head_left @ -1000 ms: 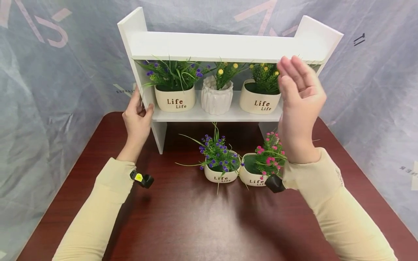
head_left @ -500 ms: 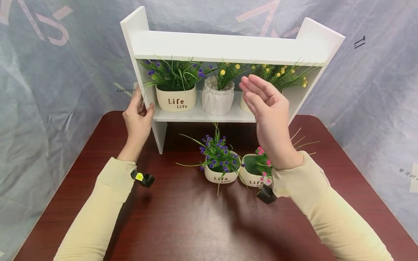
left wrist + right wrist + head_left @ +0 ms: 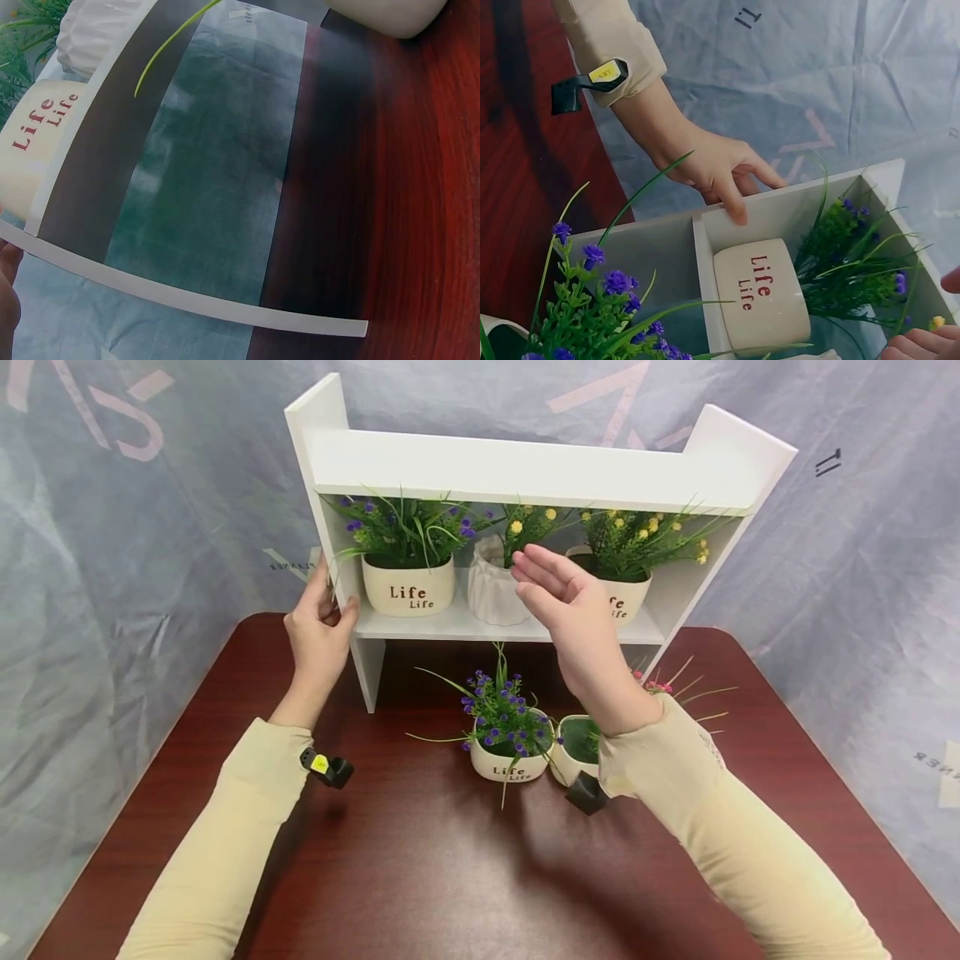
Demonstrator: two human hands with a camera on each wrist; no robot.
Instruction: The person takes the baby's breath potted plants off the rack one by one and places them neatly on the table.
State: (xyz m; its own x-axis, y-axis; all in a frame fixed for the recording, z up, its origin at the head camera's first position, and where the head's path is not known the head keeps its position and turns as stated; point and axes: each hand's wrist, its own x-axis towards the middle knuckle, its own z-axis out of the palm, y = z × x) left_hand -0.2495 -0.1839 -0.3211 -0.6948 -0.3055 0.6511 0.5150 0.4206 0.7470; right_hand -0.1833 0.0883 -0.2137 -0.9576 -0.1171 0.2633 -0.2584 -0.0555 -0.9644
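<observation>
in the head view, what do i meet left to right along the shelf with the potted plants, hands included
Left hand, cream Life pot with purple flowers, white pleated pot with yellow flowers, cream Life pot with yellow flowers, shelf's right side panel. The right hand overlaps two pots, so it is left out.

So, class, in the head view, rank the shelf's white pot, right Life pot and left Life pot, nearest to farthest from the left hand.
1. Left Life pot, across the panel from the left hand.
2. White pot, in the middle.
3. Right Life pot, partly behind the right hand.
</observation>
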